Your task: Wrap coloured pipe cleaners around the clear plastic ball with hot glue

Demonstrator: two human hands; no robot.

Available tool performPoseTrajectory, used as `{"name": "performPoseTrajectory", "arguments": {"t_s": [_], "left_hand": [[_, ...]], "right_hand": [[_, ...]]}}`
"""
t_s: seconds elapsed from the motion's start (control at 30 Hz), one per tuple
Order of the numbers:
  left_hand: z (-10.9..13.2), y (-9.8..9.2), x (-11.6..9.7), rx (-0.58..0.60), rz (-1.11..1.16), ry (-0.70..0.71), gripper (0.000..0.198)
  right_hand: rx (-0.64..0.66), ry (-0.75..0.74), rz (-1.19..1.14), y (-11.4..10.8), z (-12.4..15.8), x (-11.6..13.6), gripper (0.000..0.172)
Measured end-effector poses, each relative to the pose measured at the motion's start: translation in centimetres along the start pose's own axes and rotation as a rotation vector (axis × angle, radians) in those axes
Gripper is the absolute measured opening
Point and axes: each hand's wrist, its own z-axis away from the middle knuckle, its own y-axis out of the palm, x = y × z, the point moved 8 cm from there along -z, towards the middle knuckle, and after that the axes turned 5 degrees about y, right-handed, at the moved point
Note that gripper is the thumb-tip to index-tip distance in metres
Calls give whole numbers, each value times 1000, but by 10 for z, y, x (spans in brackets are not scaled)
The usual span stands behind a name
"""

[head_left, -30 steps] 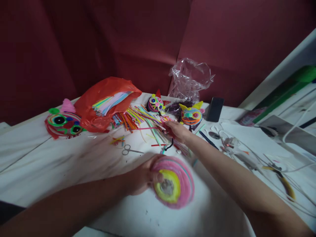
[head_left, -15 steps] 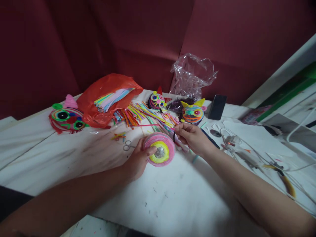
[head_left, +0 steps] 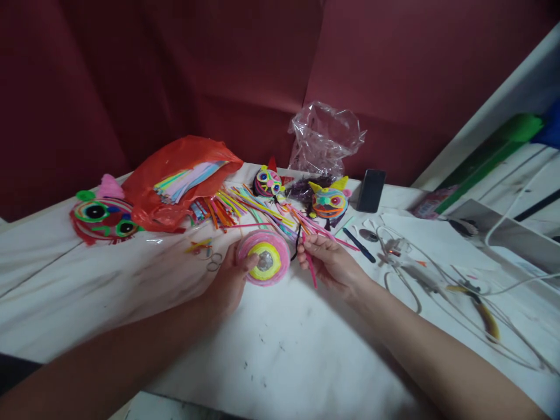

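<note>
Pink round piece (head_left: pixel 279 265) is in your left grip (head_left: pixel 231 274), which is clamped on its left edge with the thumb laid over the front, reaching across the yellow ring toward the silvery centre. You have it over the middle of the counter (head_left: pixel 262 350), its ringed face toward you; whether its lower edge touches the surface you cannot tell from here.

Your right grip (head_left: pixel 328 258) is just to the right of it, apart from it, fingertips together on a pink stem (head_left: pixel 312 272) whose end hangs down below your fingers. A black strip (head_left: pixel 298 236) stands by those fingertips, between your hand and the round piece; you cannot tell if you are pinching it too.

Beside your left knuckles are the scissors (head_left: pixel 214 262), their ring handles showing, with a few short offcuts (head_left: pixel 199 247) near them. Beyond both hands you have a loose spread of coloured stems (head_left: pixel 221 211), and a red bag (head_left: pixel 144 189) with more bundled inside.

Farther out, the large mask (head_left: pixel 102 219) lies left of the bag; the small red-eared mask (head_left: pixel 268 182) and the yellow-eared mask (head_left: pixel 331 202) sit behind the stems. To your right are a dark blue pen-like tool (head_left: pixel 359 245), a phone (head_left: pixel 371 191), white cables (head_left: pixel 405 286) and yellow-handled pliers (head_left: pixel 486 319).
</note>
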Motion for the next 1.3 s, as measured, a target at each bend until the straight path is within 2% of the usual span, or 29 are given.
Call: {"name": "performPoseTrajectory", "arguments": {"t_s": [0.23,0.33,0.43,0.6,0.87,0.97,1.07,1.2,1.3], "left_hand": [[2,1,2,-11,-67,-11,56],[3,1,2,-13,-78,-14,57],[3,2,0,2,-73,-2,57],[2,0,2,-5,-86,9,61],[0,0,3,14,-93,10,62],[0,0,3,17,-97,16,62],[0,1,3,25,-99,24,62],[1,1,3,25,-106,54,63],[2,-2,3,-6,-175,64,66]], "right_hand": [[-44,-120,365,11,15,-1,39],[-60,-155,436,14,17,0,38],[-45,-117,359,15,16,-2,38],[51,95,45,18,13,-16,34],[64,88,-37,18,11,-14,36],[22,43,47,16,12,-12,40],[-55,-32,228,14,15,-8,44],[-84,-148,486,19,19,-5,39],[-108,-261,589,22,22,-1,34]]}}
